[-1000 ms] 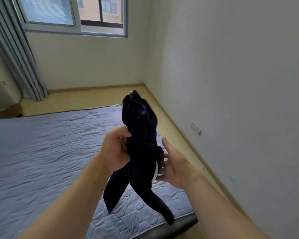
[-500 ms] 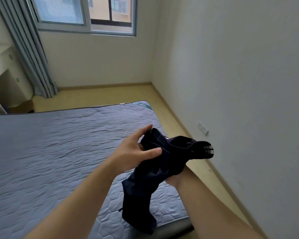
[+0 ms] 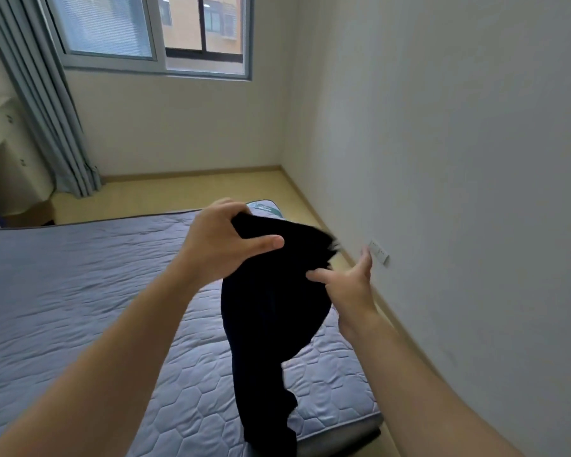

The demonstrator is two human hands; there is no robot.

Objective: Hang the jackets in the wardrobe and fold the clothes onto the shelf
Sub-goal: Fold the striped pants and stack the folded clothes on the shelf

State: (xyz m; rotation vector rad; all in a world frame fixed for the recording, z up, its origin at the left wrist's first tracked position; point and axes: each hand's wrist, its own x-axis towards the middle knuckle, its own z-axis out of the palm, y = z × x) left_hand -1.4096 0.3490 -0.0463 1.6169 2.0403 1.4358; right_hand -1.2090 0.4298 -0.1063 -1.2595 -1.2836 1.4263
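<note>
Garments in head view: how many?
1. A black garment held up over the mattress corner, left hand gripping its top, right hand at its side. Its folds could hide another.

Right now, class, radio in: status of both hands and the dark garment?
Left hand grips dark garment at top. Right hand pinches its edge. Garment hangs above mattress. Nothing in the way.

Bare quilted grey mattress (image 3: 80, 308) on a dark bed base (image 3: 350, 440). Pale walls; a white socket plate (image 3: 378, 252) sits low on the right-hand wall (image 3: 459, 127). Sliding window (image 3: 152, 31) in the far wall, daylight entering. Grey-blue curtain (image 3: 50, 117) drawn to its left. Light wood floor (image 3: 192, 189) with matching skirting. White cabinet (image 3: 4, 159) at far left.
</note>
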